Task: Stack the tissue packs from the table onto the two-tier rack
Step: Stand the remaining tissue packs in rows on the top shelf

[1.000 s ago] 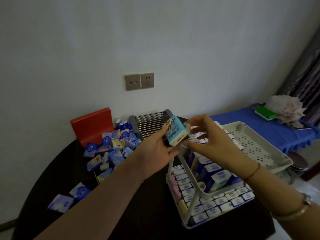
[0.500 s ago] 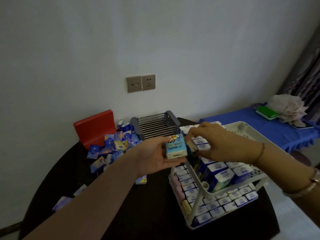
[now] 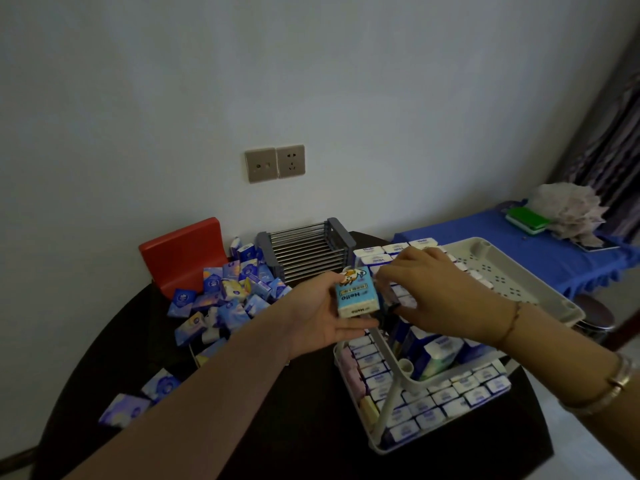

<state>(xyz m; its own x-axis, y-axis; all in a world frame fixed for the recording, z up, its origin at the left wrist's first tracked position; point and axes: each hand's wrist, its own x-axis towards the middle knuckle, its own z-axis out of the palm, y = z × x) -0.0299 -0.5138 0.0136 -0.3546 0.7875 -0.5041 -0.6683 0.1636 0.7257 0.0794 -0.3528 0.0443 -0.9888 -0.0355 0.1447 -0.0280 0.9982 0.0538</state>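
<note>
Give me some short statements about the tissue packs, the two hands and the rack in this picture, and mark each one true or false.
1. The left hand holds a light blue tissue pack printed "Hello". True.
2. The right hand rests flat on the dark round table. False: it reaches over the upper tier of the white plastic two-tier rack.
3. The lower tier of the rack is bare. False: rows of white-topped packs fill it.
4. A loose pile of blue tissue packs lies in front of the red plastic box. True.
5. The rack stands on the blue cloth-covered table. False: it stands on the dark round table.
</note>
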